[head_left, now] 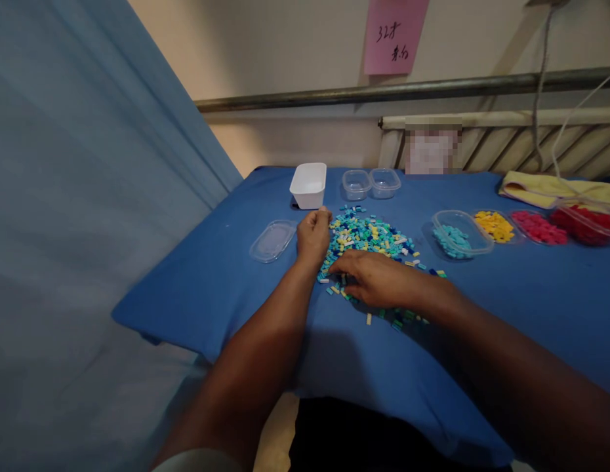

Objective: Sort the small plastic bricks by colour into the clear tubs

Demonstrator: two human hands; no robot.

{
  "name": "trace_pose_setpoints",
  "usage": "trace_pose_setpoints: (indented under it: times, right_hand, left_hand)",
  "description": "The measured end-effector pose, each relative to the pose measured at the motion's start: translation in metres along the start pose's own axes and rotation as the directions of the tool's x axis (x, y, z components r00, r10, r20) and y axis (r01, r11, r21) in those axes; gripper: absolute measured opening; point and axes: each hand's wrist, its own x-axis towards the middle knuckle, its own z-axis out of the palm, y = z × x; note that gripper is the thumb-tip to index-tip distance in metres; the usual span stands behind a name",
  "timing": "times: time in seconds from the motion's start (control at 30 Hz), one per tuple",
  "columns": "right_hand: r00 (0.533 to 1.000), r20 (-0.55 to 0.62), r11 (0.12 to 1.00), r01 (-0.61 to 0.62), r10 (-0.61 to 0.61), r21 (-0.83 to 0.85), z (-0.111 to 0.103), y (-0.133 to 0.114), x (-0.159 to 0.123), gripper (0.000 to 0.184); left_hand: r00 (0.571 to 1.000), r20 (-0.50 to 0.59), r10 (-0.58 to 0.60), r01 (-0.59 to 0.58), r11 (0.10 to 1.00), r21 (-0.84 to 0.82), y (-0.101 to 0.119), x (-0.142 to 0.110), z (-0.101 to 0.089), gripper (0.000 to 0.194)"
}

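One mixed heap of bricks (pixel 366 231), close in front of me

My left hand (pixel 313 237) curls at its left edge; whether it pinches a brick, I cannot tell. My right hand (pixel 368 278) reaches into the near edge, thumb and fingers apart. The white tub (pixel 309 187) and clear tubs (pixel 357 185) stand behind, presumably leaving the bricks room.

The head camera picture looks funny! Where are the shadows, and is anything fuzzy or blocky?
Head view: a soft dark shadow falls on the blue cloth below the right hand; also in the head view, the paper on the radiator is broken into blocky squares around its edges, and the left forearm looks fuzzy toward the bottom.
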Motion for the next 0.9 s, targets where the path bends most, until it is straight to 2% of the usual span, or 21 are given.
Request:
trace_pose_setpoints:
  times: [0.13, 0.27, 0.4, 0.53, 0.63, 0.77, 0.9]
  right_hand:
    - [0.995, 0.022, 0.994, -0.094, 0.095, -0.053, 0.0010, 0.0020, 0.0021, 0.034]
    - [0.993, 0.043, 0.991, -0.105, 0.109, -0.078, -0.0009, 0.0000, 0.0016, 0.028]
    - [0.981, 0.103, 0.972, -0.144, 0.165, -0.185, -0.0074, -0.0039, -0.0005, 0.023]
    - [0.997, 0.063, 0.992, -0.029, 0.037, -0.122, -0.0054, -0.0053, 0.0004, 0.030]
    - [0.996, 0.079, 0.997, 0.037, -0.032, -0.063, -0.0003, -0.0040, 0.0020, 0.037]
    - [0.993, 0.115, 0.996, -0.001, 0.012, -0.088, -0.0016, -0.0018, 0.0012, 0.042]
    - [0.989, 0.136, 0.993, -0.038, 0.054, -0.114, -0.0067, -0.0007, -0.0003, 0.039]
  left_hand:
    - [1.000, -0.001, -0.003, 0.003, 1.000, -0.023, 0.0003, -0.0002, 0.0014, 0.049]
    - [1.000, 0.003, 0.006, -0.006, 1.000, -0.029, 0.0001, -0.0011, 0.0021, 0.045]
    - [1.000, 0.004, -0.001, 0.001, 1.000, -0.024, -0.0004, -0.0020, 0.0026, 0.041]
    - [1.000, 0.005, 0.015, -0.015, 1.000, -0.015, -0.0008, -0.0019, 0.0029, 0.038]
    - [1.000, 0.001, 0.014, -0.014, 1.000, -0.015, -0.0017, -0.0014, 0.0029, 0.036]
    - [1.000, 0.002, -0.011, 0.011, 1.000, -0.026, -0.0022, -0.0010, 0.0028, 0.033]
    - [1.000, 0.005, -0.012, 0.012, 0.999, -0.035, -0.0008, -0.0015, 0.0031, 0.031]
